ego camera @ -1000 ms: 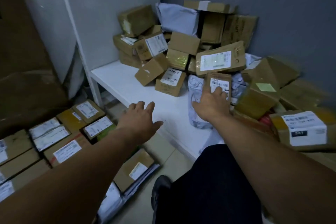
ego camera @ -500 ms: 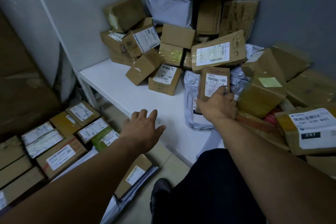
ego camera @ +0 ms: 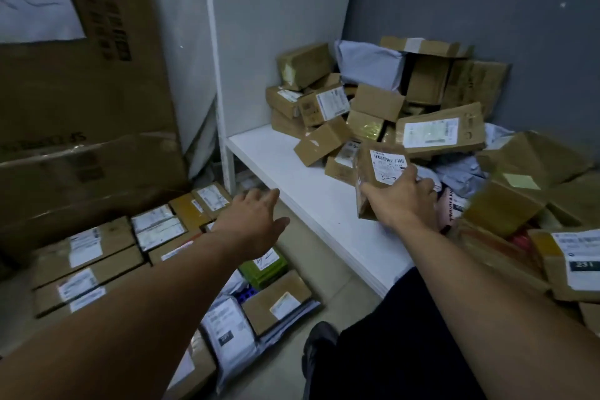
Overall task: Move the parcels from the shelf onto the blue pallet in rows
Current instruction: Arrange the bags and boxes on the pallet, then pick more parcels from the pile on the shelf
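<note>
**One parcel in hand, a heap on the shelf, rows below**

A small brown cardboard parcel with a white barcode label (ego camera: pixel 381 169) stands tilted at about 2 o'clock, label facing up. The right hand (ego camera: pixel 401 201) grips its lower end over the flat white shelf board (ego camera: pixel 302 185). Behind it, from 1 to 3 o'clock, a loose heap of brown cartons and grey mailer bags (ego camera: pixel 376 104) lies jumbled on the shelf against the wall. At 8 o'clock, flat brown labelled boxes (ego camera: pixel 87 257) lie side by side in rows, labels up.
</note>
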